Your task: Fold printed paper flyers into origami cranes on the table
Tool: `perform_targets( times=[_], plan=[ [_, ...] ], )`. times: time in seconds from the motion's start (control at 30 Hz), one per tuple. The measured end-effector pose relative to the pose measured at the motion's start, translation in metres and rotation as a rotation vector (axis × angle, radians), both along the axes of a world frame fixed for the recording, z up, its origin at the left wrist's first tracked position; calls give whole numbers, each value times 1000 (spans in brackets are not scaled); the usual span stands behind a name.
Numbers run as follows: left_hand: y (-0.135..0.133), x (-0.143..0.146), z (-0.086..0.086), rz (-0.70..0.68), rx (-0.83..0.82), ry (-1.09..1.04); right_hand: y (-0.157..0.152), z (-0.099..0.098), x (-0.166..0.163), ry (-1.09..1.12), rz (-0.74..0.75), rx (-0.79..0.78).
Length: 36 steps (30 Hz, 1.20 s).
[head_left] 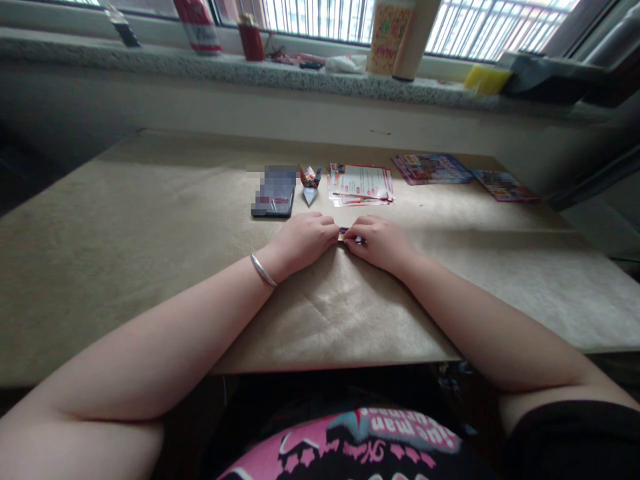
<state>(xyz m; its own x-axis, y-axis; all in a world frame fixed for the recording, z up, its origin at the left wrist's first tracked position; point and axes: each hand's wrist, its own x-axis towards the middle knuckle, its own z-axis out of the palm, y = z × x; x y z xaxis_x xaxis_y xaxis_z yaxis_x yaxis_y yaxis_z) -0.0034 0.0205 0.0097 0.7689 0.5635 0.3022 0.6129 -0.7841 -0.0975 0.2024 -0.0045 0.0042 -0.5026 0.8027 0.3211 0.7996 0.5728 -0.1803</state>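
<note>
Between my two hands is a small folded piece of printed paper (342,235), mostly covered by the fingers. My left hand (311,235), with a silver bangle (263,269) at the wrist, pinches its left end against the table. The fingers of my right hand (379,241) are closed on the other end, where a bit of pale and dark print shows. Just beyond the hands stands a folded paper figure (310,184) with a white point toward me. Left of it lies a dark phone or tablet (274,197), its screen partly blurred out.
A pile of printed sheets (363,183) lies behind my hands. Colourful printed leaflets (433,168) and another stack (505,185) are at the back right. On the stone windowsill (165,65) stand bottles, a red container (250,39) and a yellow object (487,79).
</note>
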Motion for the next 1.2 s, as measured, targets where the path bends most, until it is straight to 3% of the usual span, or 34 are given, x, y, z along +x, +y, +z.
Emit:
perform_targets(
  times=[0.6,0.83,0.97,1.1,1.2],
  plan=[
    [4,2,-8,82,-220,-290,16,-9,0,181,-126,-120],
    [8,6,-10,155,-221,-269,18,-9,3,238,-129,-205],
    [7,9,-10,185,-186,-199,12,-5,6,204,-107,-129],
    [7,9,-11,177,-152,-181,3,1,7,6,1,29],
    [6,9,-10,179,-129,-167,0,2,5,-83,19,63]
  ],
)
